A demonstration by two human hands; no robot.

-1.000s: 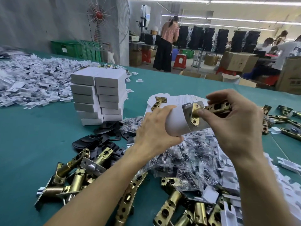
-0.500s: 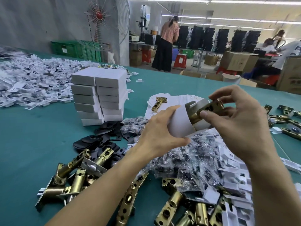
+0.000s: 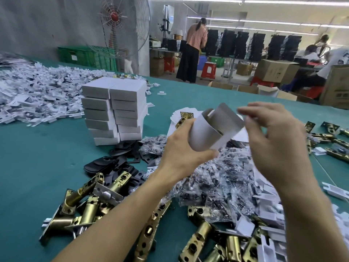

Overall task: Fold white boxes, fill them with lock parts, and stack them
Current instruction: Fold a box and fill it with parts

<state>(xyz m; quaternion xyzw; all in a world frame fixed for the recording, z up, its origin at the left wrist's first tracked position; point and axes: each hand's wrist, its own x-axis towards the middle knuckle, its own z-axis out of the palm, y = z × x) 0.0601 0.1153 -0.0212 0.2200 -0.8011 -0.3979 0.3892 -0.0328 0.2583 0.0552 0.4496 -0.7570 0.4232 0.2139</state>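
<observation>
The right hand (image 3: 279,146) had let go of the brass latch, its fingers (image 3: 251,110) loose. The left hand (image 3: 181,157) gripped the open white box (image 3: 209,133), contents hidden.

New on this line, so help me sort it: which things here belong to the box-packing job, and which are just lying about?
Job: white box in the left hand, stack of boxes, brass latches, black plates, clear bags.
Lying about: fan, green crate, red stool, cardboard carton.

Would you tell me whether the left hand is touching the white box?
Touching. The head view shows the left hand gripping the box, curled round its near end with no gap between them.
</observation>
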